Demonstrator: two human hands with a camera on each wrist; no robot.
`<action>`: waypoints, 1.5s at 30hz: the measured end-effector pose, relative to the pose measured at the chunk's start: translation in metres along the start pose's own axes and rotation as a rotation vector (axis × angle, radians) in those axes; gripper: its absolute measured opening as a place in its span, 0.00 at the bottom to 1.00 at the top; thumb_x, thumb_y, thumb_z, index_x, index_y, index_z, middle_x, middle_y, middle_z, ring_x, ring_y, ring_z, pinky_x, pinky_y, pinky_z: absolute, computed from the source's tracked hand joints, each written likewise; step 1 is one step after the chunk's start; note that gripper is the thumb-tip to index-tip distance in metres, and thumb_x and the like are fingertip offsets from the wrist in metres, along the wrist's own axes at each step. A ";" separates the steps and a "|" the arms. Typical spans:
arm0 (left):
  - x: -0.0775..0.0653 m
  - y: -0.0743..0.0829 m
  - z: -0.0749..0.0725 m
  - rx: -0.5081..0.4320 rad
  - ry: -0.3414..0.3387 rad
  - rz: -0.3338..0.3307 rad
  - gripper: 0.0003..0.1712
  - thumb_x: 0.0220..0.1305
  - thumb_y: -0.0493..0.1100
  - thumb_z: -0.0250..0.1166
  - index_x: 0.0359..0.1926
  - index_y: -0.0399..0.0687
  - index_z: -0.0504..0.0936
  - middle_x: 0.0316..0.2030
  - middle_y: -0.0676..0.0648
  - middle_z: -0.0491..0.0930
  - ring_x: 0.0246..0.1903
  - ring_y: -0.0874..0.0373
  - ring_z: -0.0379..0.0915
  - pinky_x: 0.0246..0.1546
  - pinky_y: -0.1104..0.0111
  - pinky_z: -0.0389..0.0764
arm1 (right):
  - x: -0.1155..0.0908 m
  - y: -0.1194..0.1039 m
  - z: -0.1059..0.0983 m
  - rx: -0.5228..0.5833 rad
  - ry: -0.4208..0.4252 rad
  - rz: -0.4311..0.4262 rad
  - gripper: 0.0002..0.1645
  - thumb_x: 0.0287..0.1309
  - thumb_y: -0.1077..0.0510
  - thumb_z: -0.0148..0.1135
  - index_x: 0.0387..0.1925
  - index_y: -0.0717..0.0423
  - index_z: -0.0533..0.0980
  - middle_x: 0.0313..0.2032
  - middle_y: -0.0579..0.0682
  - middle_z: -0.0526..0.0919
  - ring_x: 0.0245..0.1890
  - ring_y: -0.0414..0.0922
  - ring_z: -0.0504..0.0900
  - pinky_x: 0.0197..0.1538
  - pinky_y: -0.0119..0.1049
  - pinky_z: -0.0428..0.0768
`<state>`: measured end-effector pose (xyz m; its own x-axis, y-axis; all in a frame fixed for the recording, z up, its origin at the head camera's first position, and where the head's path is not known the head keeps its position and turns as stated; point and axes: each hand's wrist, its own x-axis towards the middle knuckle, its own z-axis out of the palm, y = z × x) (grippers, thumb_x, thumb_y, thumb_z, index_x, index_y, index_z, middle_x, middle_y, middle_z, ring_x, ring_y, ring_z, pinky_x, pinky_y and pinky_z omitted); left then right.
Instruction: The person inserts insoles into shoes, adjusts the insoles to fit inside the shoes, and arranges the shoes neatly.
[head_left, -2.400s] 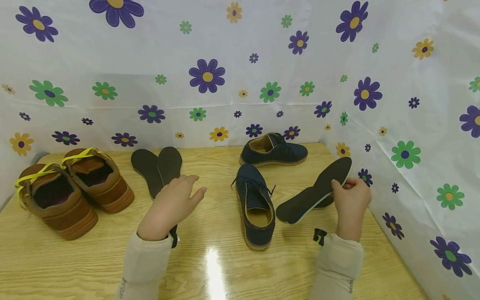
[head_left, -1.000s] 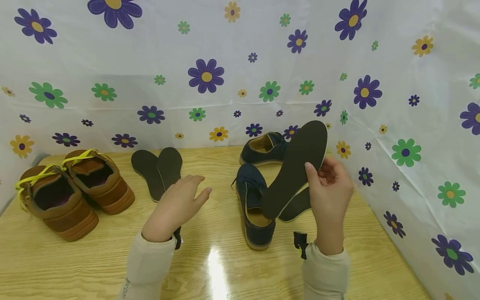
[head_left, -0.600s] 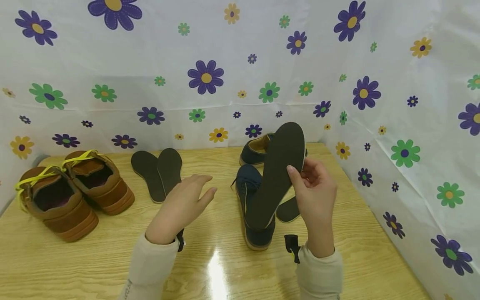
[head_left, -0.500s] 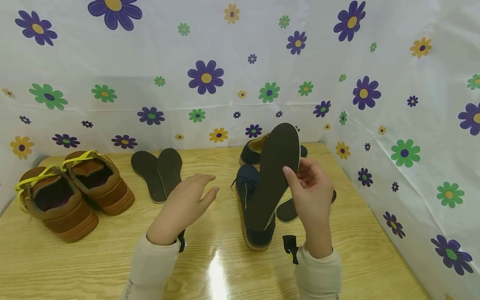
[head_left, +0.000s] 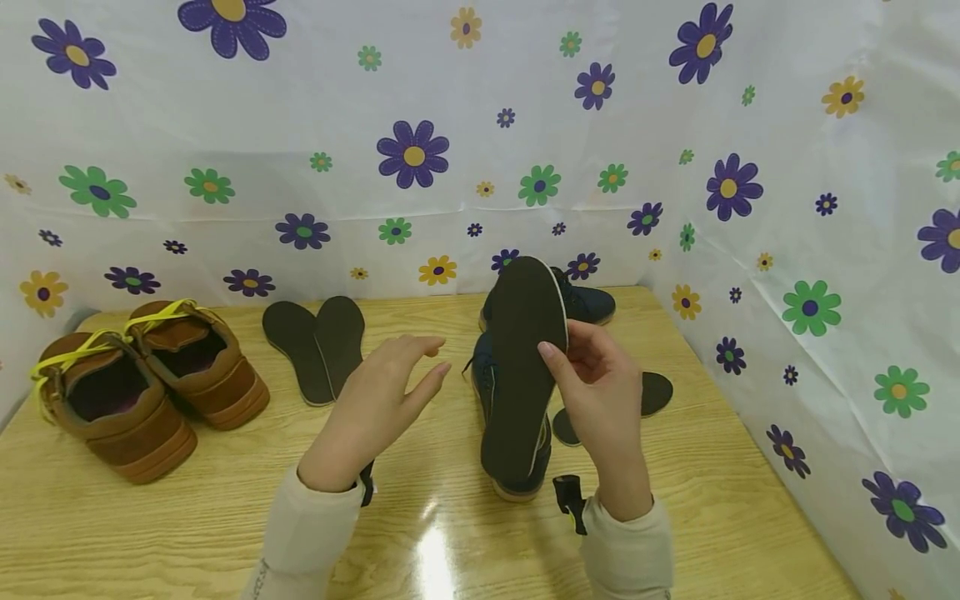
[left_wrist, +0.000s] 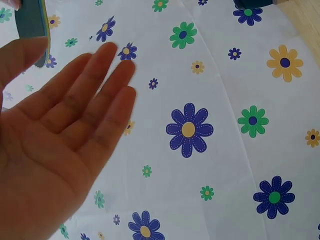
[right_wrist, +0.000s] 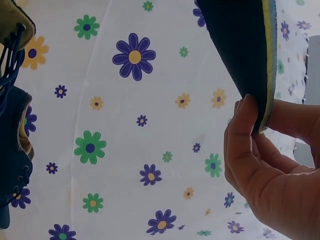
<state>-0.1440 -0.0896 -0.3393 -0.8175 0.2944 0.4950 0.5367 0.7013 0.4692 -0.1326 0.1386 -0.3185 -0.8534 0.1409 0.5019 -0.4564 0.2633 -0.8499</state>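
My right hand pinches a black insole by its right edge, thumb on the dark face and fingers behind. The insole stands tilted over a navy lace-up shoe and hides most of its opening. In the right wrist view the insole shows a layered yellow and blue-grey edge between thumb and fingers. My left hand hovers left of that shoe, fingers extended and holding nothing; the left wrist view shows its bare palm. A second black insole lies on the table, partly behind the right hand.
Another navy shoe lies at the back, partly covered by the held insole. Two black insoles overlap left of centre. A pair of brown shoes with yellow laces stands at far left. Flowered cloth walls the wooden table.
The right hand has lifted the insole from the right and carried it left over the near navy shoe, turning it more upright. The left hand has drifted slightly right.
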 end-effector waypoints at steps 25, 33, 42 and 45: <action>0.002 0.007 -0.001 -0.621 0.295 0.080 0.17 0.57 0.32 0.69 0.48 0.31 0.81 0.35 0.47 0.83 0.33 0.60 0.80 0.38 0.72 0.80 | -0.005 0.003 0.013 0.130 -0.359 -0.242 0.14 0.56 0.67 0.66 0.44 0.70 0.80 0.34 0.54 0.83 0.29 0.44 0.81 0.33 0.34 0.80; -0.002 0.010 -0.008 -0.847 0.228 -0.066 0.11 0.58 0.31 0.67 0.42 0.28 0.80 0.33 0.45 0.80 0.31 0.57 0.77 0.35 0.71 0.80 | -0.004 0.007 0.014 0.158 -0.421 -0.261 0.14 0.55 0.69 0.65 0.44 0.72 0.78 0.33 0.55 0.82 0.32 0.43 0.81 0.35 0.36 0.81; -0.003 0.014 -0.013 -0.928 0.282 -0.077 0.11 0.59 0.31 0.67 0.41 0.27 0.79 0.33 0.43 0.78 0.31 0.56 0.74 0.35 0.71 0.78 | -0.003 0.009 0.014 0.228 -0.461 -0.262 0.15 0.55 0.72 0.64 0.45 0.74 0.77 0.34 0.59 0.82 0.34 0.43 0.81 0.40 0.37 0.82; -0.004 0.014 -0.014 -0.953 0.327 -0.077 0.10 0.60 0.31 0.66 0.40 0.28 0.78 0.32 0.45 0.79 0.31 0.57 0.74 0.35 0.72 0.77 | -0.003 0.009 0.014 0.235 -0.473 -0.248 0.15 0.56 0.71 0.64 0.46 0.74 0.76 0.35 0.59 0.81 0.35 0.42 0.81 0.41 0.37 0.82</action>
<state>-0.1302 -0.0901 -0.3244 -0.8363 -0.0225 0.5478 0.5450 -0.1424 0.8263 -0.1374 0.1272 -0.3296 -0.7090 -0.3536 0.6101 -0.6543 0.0074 -0.7562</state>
